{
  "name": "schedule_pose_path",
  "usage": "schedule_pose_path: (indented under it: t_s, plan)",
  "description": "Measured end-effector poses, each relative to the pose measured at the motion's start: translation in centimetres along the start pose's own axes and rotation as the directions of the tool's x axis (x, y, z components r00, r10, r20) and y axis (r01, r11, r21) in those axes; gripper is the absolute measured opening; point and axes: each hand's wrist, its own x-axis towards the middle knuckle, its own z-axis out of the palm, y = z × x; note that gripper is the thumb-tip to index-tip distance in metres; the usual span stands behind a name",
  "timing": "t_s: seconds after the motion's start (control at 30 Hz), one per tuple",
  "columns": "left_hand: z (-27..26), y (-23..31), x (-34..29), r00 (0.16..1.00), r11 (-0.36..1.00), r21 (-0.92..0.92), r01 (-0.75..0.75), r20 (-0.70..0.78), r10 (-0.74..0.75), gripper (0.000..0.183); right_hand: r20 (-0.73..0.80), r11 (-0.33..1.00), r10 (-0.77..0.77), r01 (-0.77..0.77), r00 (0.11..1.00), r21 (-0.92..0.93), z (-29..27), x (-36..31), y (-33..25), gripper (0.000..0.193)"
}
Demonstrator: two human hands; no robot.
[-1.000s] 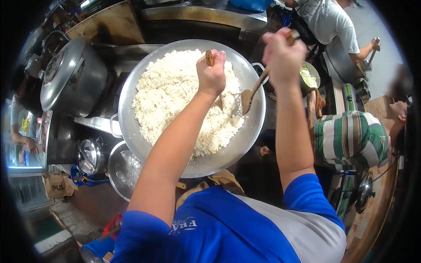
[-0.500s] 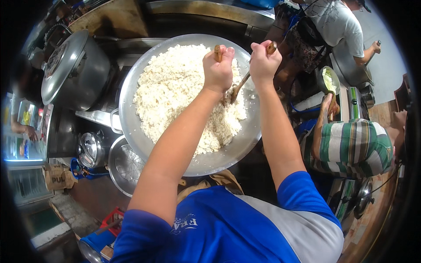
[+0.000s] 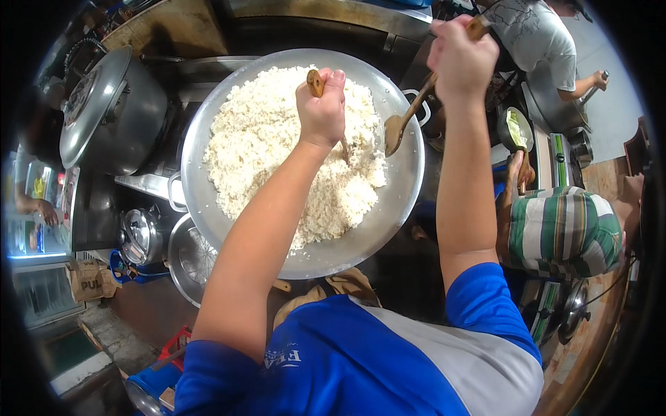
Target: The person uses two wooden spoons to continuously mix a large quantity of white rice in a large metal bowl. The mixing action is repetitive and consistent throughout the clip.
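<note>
dark brown floor [image 3: 135,312] | steel counter [image 3: 333,14], far side | bluish light strip [image 3: 38,257], left | pale surface [image 3: 617,97] right, possibly floor

Left hand [image 3: 322,114] closed around a wooden handle [image 3: 316,83], lower end down in the white rice [image 3: 253,156]. Right hand [image 3: 463,66], raised, grips a wooden spatula [image 3: 394,132]; blade tilted beside the rice, over the right inner wall of the wide metal pan [image 3: 402,194]; wall contact unclear. Lidded pot [image 3: 142,132] left of pan. Co-worker in striped shirt [image 3: 558,232] at right, near a bowl of greens [image 3: 526,142].

Smooth metal pan [image 3: 397,197] (softly shiny), smooth wooden spatula [image 3: 393,134], matt cloth shirt [image 3: 354,367]
</note>
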Motion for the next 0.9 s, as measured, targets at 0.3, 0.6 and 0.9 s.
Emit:
schedule_pose_path:
  t_s: [0.3,0.6,0.9]
  plan:
    - [-0.7,-0.7,0.8,0.997,0.993,0.093,-0.077,0.003,0.077,0.025,0.025,1.000,-0.002,0.002,1.000,-0.028,2.6,-2.3,3.7,0.021]
    - [-0.5,-2.4,-0.3,1.000,0.996,-0.090,-0.019,-0.005,0.019,0.012,-0.087,0.995,-0.053,0.044,0.995,-0.094,1.2,-6.5,11.7,0.020]
    - [0.5,8.2,-2.4,0.996,0.990,-0.116,-0.078,0.022,0.081,0.025,-0.065,0.992,-0.015,0.023,0.998,0.127,-0.1,-8.3,1.0,0.023]
